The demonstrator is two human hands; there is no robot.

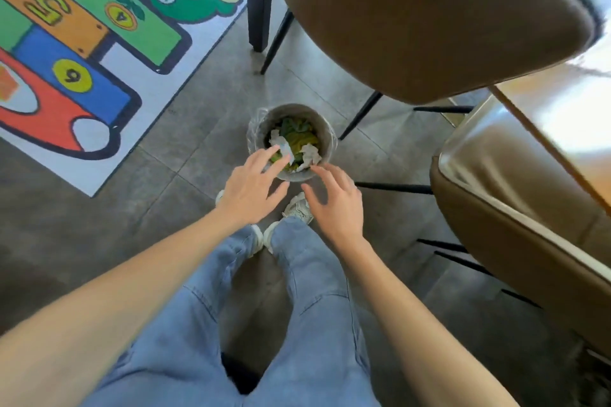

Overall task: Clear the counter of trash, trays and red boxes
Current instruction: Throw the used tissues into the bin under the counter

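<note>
A small round grey bin (322, 129) with a clear liner stands on the floor in front of my feet. Inside it lie crumpled white paper (310, 154) and green and yellow wrappers (297, 134). My left hand (253, 187) hovers over the bin's near left rim, fingers spread, holding nothing. My right hand (335, 200) hovers just at the near right rim, fingers apart and empty too. Both hands are above the bin, not touching the trash.
Two brown padded chairs stand close by, one (423, 20) behind the bin and one (515, 195) at the right, with thin black legs (360, 116) near the bin. A wooden table edge (562, 116) shows far right. A colourful numbered play mat (82, 43) covers the floor at left.
</note>
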